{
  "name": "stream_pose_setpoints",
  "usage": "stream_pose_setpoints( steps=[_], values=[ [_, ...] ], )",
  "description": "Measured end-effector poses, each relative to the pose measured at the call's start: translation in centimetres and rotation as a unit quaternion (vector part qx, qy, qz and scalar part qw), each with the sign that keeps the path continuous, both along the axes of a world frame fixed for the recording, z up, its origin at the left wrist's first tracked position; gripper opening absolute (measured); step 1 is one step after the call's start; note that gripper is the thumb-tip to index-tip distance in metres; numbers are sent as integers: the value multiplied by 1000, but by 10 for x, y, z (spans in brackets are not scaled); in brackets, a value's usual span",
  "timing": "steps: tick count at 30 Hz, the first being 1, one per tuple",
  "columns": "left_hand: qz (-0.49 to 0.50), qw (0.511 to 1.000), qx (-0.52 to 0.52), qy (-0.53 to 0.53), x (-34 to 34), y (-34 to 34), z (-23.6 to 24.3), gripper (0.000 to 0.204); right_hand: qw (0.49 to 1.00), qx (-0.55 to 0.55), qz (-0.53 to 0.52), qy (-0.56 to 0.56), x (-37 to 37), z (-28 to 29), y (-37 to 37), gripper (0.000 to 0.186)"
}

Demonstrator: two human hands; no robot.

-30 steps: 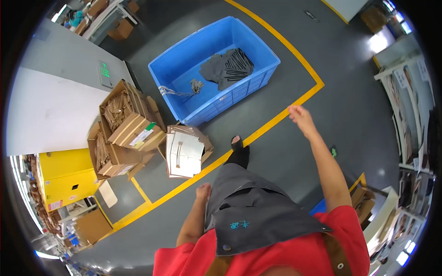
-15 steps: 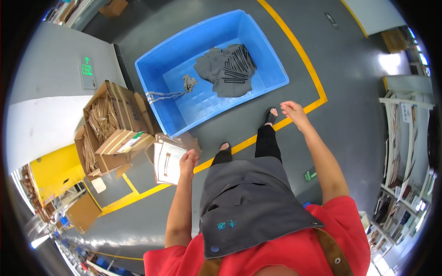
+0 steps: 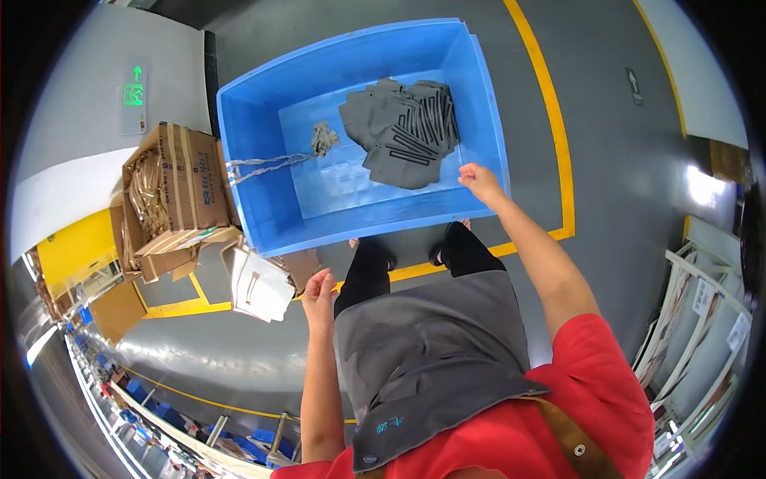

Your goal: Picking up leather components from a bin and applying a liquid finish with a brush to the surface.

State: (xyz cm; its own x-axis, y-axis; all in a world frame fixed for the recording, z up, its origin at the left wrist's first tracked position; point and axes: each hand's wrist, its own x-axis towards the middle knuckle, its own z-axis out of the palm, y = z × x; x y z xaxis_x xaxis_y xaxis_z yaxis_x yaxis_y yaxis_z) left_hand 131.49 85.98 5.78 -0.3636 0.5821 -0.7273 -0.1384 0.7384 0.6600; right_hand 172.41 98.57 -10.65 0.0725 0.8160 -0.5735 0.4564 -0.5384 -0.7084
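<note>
My right hand (image 3: 481, 182) hovers over the near right wall of a large blue tub (image 3: 279, 236). Its fingers are curled together with nothing visible in them. In the tub lies a fanned pile of dark grey flat pieces (image 3: 403, 164), several marked with long narrow black loops. Left of the pile is a crumpled greyish bundle (image 3: 324, 139), beside a pale twisted cord (image 3: 267, 168) that runs to the tub's left wall. My left hand (image 3: 320, 294) is closed, low in front of my body, with nothing visible in it. Close by its fingertips are white sheets (image 3: 263, 291).
Open cardboard boxes (image 3: 191, 180) filled with brown paper-like pieces stand left of the tub. A yellow cabinet (image 3: 76, 251) is farther left. Yellow floor lines (image 3: 558, 152) run around the tub. White racks (image 3: 694, 311) stand at the right.
I have stepped closer to the tub, which now sits nearer my body. My right hand has gone from beside the tub to over its near right wall.
</note>
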Motion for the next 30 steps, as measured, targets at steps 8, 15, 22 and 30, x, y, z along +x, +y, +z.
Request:
stream_pose_setpoints(
  steps=[8, 15, 22, 30],
  values=[
    [-245, 931, 187, 198, 42, 78, -75, 15, 990, -9, 109, -91, -14, -134, 59, 39],
    [-405, 852, 200, 263, 29, 170, -199, 19, 990, -12, 102, -94, -53, -225, 114, 42],
    [-540, 783, 99, 293, 42, 234, -368, 32, 985, 44, 130, -105, -76, -300, 139, 49],
    [-531, 813, -41, 237, 89, 249, -478, 45, 971, 53, 131, -192, -89, -340, 159, 59]
  ],
)
